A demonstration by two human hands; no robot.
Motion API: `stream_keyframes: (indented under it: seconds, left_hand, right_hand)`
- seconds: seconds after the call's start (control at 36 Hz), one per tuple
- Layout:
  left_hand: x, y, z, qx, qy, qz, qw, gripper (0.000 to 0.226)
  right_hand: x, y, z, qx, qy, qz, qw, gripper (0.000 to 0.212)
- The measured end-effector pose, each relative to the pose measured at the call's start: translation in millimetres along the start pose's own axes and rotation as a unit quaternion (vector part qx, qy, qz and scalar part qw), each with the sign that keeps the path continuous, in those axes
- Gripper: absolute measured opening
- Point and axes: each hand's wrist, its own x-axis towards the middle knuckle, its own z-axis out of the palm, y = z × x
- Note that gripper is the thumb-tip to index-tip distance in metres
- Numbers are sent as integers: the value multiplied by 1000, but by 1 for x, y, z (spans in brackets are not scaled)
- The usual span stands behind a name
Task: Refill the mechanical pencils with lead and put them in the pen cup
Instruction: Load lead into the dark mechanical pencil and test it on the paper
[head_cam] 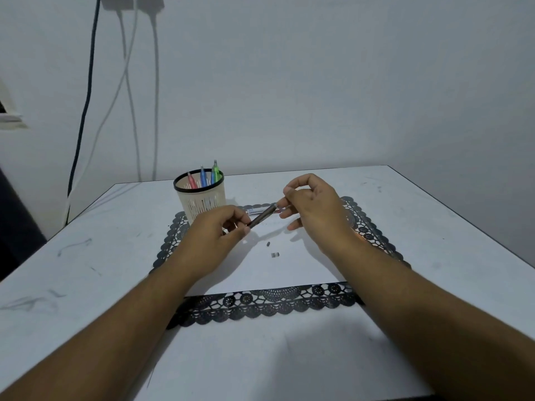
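At the time of observation the left hand (pixel 215 234) gripped the lower end of a dark mechanical pencil (pixel 262 216), its fingers curled round the barrel. The pencil was held clear of the surface and slanted upward toward the right hand (pixel 311 206). The right hand's thumb and forefinger were pinched together at the pencil's upper end; whether they held a lead could not be determined, as anything there was too small to make out. The remaining right fingers were loosely extended below. A pen cup (pixel 200 198), cream with a black rim, stood just beyond the left hand, and contained three pencils: pink (pixel 191 180), blue (pixel 203 177) and green (pixel 215 173). A small lead case (pixel 257 210) lay between the hands, just behind the held pencil and partly hidden by it. Two small parts lay on the white sheet (pixel 275 270) below the hands: a tiny dark piece (pixel 268 243) and, nearer the person, a small metallic piece (pixel 275 254). The sheet rested on a black lace-edged mat (pixel 269 305), itself on a white table (pixel 86 256). Cables (pixel 156 111) hung on the wall beyond the left hand.
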Motion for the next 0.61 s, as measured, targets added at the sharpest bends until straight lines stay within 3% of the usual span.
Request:
stream_keyframes:
  seconds: [0.61]
  left_hand:
    - [-1,2,2,-1,4,-9,1000,13]
  right_hand:
    - [-5,2,4,38,8,-21,999,2]
